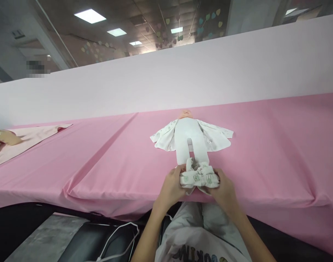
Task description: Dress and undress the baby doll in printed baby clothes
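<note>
A baby doll (188, 131) with a white cloth body lies on its back, its legs pointing toward me. Under it a small white printed jacket (218, 137) is spread, the sleeves out to both sides. Bunched at the doll's feet is a pair of white baby pants (199, 179) with a small green print. My left hand (173, 183) is closed on the left end of the waistband, and my right hand (222, 187) grips the right end. The doll's feet are mostly hidden behind the gathered cloth.
A pink cloth (114, 163) with creases covers the table. At the far left another doll (6, 136), partly in view, lies on a pale pink cloth (32, 140). A white partition (166, 78) stands behind. Below the table edge are a black seat (95, 240) and a white cable (116, 231).
</note>
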Motion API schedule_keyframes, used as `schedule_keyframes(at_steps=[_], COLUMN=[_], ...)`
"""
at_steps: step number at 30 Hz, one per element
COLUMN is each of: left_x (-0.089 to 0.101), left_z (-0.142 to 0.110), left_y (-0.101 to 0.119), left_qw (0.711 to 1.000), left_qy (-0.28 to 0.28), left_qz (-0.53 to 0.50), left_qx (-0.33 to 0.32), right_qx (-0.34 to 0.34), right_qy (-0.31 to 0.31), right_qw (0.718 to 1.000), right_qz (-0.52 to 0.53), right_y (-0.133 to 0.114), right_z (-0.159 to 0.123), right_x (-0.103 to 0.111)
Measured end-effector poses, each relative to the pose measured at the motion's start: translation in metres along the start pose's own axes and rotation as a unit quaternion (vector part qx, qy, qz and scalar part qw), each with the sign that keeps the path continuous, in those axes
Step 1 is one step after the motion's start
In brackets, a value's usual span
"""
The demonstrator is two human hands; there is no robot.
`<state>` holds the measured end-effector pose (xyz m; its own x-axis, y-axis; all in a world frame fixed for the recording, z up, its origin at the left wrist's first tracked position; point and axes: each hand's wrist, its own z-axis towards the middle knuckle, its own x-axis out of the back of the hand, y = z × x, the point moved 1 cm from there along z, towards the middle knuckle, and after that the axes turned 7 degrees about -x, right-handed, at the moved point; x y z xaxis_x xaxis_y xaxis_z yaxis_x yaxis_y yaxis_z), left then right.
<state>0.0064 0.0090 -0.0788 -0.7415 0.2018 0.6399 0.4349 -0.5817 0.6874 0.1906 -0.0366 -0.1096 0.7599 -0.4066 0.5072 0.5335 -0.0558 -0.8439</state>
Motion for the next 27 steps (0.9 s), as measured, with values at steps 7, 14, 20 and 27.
schedule_keyframes(at_steps=[7, 14, 20, 27], left_x=[-0.007, -0.004, 0.002, 0.026], left_z=[-0.017, -0.023, -0.024, -0.029], left_y=[-0.002, -0.021, -0.03, -0.024], left_qw=[0.989, 0.921, 0.899, 0.92], left_qy=[0.061, 0.01, -0.033, -0.12], left_qz=[-0.137, -0.387, -0.437, -0.372], left_qx=[-0.003, 0.029, 0.024, 0.013], right_qx=[0.042, 0.048, 0.111, 0.084], right_qy=[-0.027, -0.169, -0.22, -0.223], right_qw=[0.989, 0.951, 0.942, 0.96], right_qz=[0.139, 0.254, 0.227, 0.146], right_y=[-0.001, -0.009, -0.018, -0.017], right_z=[-0.017, -0.014, -0.018, -0.027], right_x=[0.009, 0.022, 0.032, 0.049])
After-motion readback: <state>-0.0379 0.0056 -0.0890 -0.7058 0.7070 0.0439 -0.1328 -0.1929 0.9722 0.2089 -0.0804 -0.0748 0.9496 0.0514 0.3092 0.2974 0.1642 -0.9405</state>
